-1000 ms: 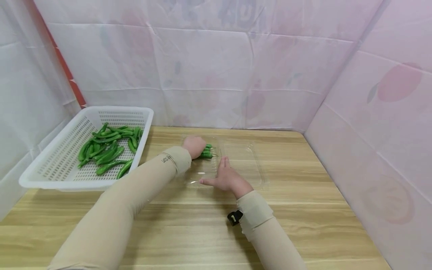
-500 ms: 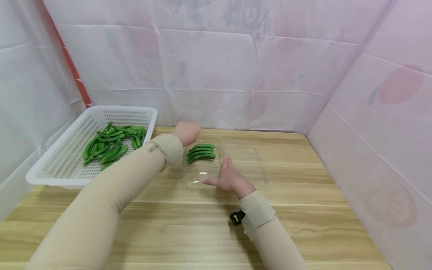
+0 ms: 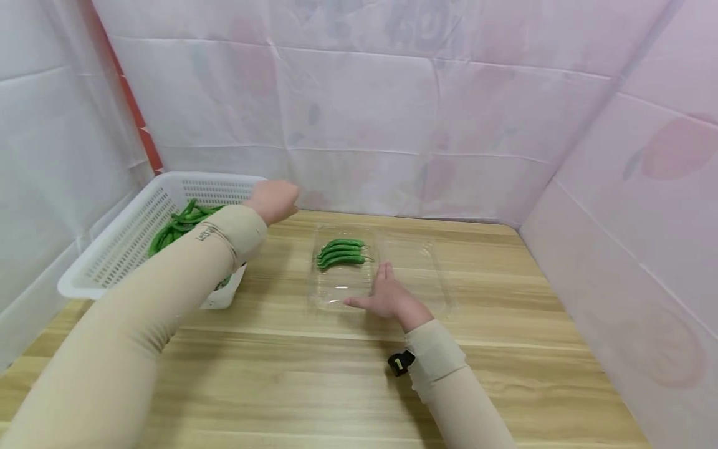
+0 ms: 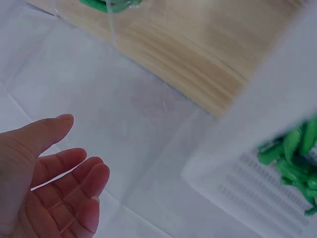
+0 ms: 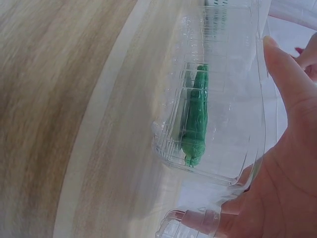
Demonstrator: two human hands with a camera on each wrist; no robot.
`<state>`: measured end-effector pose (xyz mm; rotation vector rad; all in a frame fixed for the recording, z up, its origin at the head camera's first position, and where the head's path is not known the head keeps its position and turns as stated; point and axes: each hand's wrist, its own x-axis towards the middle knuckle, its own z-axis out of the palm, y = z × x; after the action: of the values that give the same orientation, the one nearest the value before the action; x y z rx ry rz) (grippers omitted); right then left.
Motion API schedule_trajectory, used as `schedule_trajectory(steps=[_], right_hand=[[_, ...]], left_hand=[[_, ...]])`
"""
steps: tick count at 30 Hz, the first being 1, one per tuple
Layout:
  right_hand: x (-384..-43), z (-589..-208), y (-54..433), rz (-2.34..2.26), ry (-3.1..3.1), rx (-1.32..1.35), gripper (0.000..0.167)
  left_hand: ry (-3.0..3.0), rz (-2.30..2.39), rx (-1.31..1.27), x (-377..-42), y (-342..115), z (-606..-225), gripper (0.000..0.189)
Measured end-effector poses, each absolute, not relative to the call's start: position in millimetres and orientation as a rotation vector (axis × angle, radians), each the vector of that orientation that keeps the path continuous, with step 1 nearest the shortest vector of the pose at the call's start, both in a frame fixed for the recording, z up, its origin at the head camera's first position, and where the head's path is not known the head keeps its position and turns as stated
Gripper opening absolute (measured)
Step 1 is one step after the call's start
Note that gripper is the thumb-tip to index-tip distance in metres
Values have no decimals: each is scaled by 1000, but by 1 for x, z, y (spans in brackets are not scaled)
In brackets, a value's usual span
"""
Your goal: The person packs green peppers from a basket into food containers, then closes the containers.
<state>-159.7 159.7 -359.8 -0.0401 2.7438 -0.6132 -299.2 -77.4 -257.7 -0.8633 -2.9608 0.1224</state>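
My left hand (image 3: 275, 201) is over the right rim of the white basket (image 3: 84, 284). In the left wrist view its fingers (image 4: 74, 183) are loosely bent with nothing between them. Green chili peppers (image 3: 193, 212) lie in the basket, partly hidden behind my left sleeve. Several green peppers (image 3: 342, 252) lie side by side at the back of a clear plastic clamshell box (image 3: 342, 287). My right hand (image 3: 389, 299) rests at the box's hinge side and front edge, thumb and fingers spread. In the right wrist view, the thumb (image 5: 282, 64) touches the clear rim.
The box's clear lid (image 3: 417, 274) lies folded out to the right on the wooden table (image 3: 314, 380). Printed white sheeting (image 3: 359, 106) stands as a wall behind the table, with more on the left and right. A black strap buckle (image 3: 401, 363) sits at my right wrist.
My left hand has let go of the peppers in the box and moved left to the basket. My right hand stays at the box. The view has shifted slightly left.
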Motion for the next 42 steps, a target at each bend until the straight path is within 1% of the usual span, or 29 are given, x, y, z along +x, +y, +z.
schedule_trajectory(steps=[10, 19, 29, 35, 42], right_hand=[[-157, -359, 166, -655, 2735, -27, 119], [-153, -358, 171, -650, 2747, -52, 119], [-147, -357, 175, -645, 2758, -53, 120], [-144, -357, 179, -657, 2751, -62, 121], [-140, -356, 181, -663, 2742, -50, 120]], left_hand=[[-3009, 112, -733, -300, -125, -247, 15], [-3049, 47, -641, -298, -149, -250, 13], [-3104, 3, -517, -307, -176, -266, 12], [-3105, 82, -537, -312, -193, -284, 14], [-3155, 77, -544, -318, -209, -292, 17]])
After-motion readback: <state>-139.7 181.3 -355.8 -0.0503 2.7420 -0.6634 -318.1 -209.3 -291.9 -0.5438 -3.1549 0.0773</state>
